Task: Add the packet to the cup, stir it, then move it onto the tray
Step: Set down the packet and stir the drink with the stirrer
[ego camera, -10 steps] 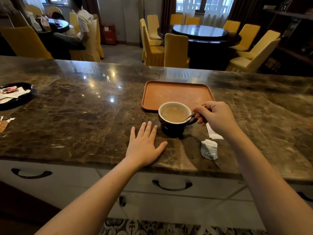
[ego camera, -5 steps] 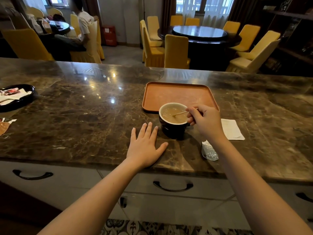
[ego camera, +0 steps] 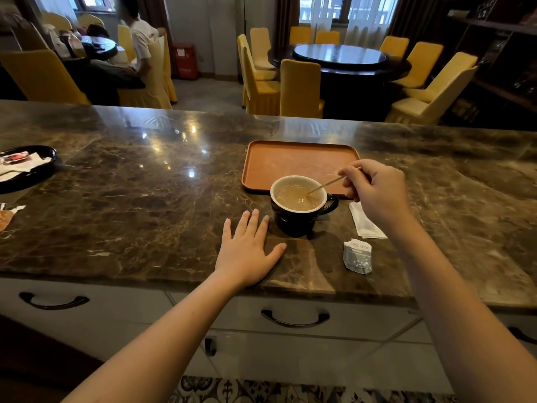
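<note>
Cup [ego camera: 296, 209] sits pretty much dead center of the frame on the dark marble table [ego camera: 130, 199], black outside, white inside, full of a milky tan drink. Its handle points to the right side of the picture. Right behind it, touching or nearly so, is the orange tray [ego camera: 290, 161], which has nothing on it.

Right hand [ego camera: 374, 190] is up to the right of the cup, fingers [ego camera: 347, 173] pinched closed around the top end of a thin wooden stir stick [ego camera: 325, 184]. The stick slants down to the left and its lower end is dipped in the drink.

Left hand [ego camera: 247, 251] is just lying flat on the table in front of the cup, a bit to the left, palm down with fingers spread out and holding nothing. The fingertips are near the cup's base but not touching it.

The packet [ego camera: 357, 255] is lying crumpled on the table toward the lower right of the cup, greyish with white print, torn open at the top by the look of it. Just above that, partly under the right wrist, there's a folded white napkin [ego camera: 364, 222].

Way over at the left edge of the frame there's a black dish [ego camera: 32, 175] with some papers and sachets in it.
</note>
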A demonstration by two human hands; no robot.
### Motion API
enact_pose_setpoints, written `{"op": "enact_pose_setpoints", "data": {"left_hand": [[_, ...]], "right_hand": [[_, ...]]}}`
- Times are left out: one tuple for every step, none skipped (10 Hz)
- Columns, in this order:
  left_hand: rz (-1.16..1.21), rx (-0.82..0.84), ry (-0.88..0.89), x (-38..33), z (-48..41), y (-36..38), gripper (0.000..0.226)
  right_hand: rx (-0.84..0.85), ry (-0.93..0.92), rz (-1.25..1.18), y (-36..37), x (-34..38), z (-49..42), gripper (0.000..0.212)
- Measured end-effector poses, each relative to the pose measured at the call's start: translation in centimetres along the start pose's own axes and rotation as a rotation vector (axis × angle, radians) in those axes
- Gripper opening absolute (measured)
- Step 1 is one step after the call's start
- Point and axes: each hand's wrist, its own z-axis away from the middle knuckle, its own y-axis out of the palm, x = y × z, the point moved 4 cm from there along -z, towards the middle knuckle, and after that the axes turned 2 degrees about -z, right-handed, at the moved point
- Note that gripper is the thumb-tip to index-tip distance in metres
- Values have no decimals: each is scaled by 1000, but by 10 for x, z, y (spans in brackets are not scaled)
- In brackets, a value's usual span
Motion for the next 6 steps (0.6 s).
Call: {"op": "enact_pose_setpoints", "data": {"left_hand": [[0, 9, -1, -1, 0, -1, 73], [1, 15, -5, -2, 1, -3, 73], [0, 17, -4, -1, 1, -3, 73], [3, 20, -1, -1, 1, -2, 73], [-1, 17, 0, -1, 0, -2, 73], [-1, 15, 5, 0, 0, -1, 72]], "right_hand": [[-37, -50, 34, 0, 2, -1, 21], [-44, -95, 78, 1, 5, 0, 21], [-40, -117, 106, 1, 5, 0, 21], [-38, -128, 111, -1, 5, 2, 21], [-34, -130, 89, -4, 7, 5, 22], [-23, -135, 92, -5, 9, 5, 21]]}}
